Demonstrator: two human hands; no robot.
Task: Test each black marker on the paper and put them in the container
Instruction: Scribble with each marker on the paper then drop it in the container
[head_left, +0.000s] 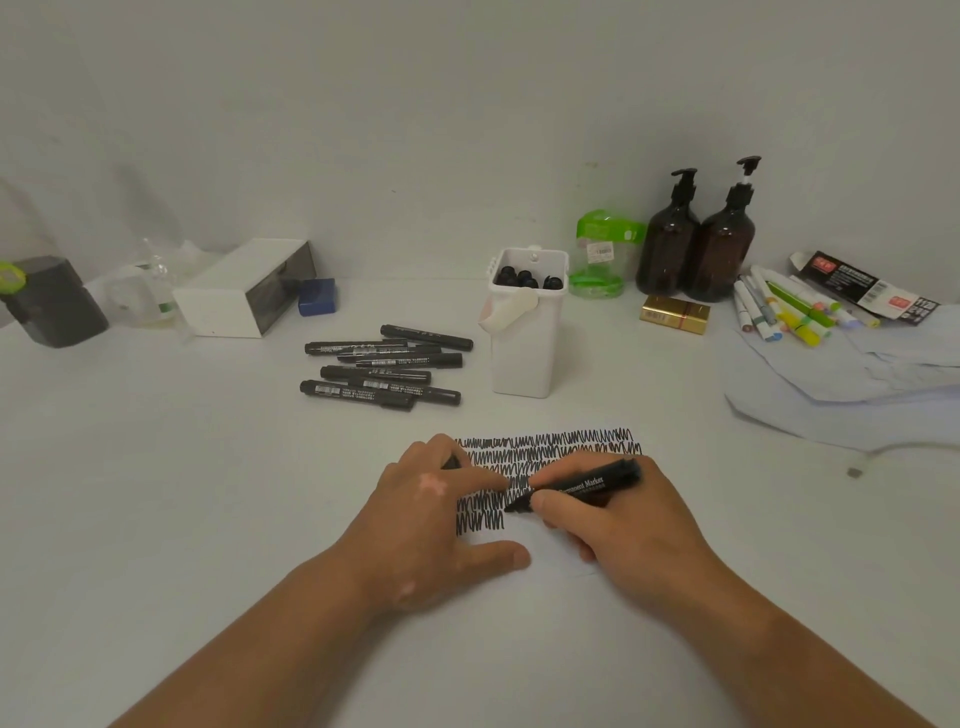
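Pinching the marker (582, 486) in my right hand (618, 525), its tip on the paper (550, 561) and tail slanting away rightward, I am facing the container (524, 358) ahead, slightly left.

The left hand (431, 512) hides part of the scribbles (550, 446) and most of a small black piece (451, 462); the right hand (623, 525) covers part of the black marker (589, 483).
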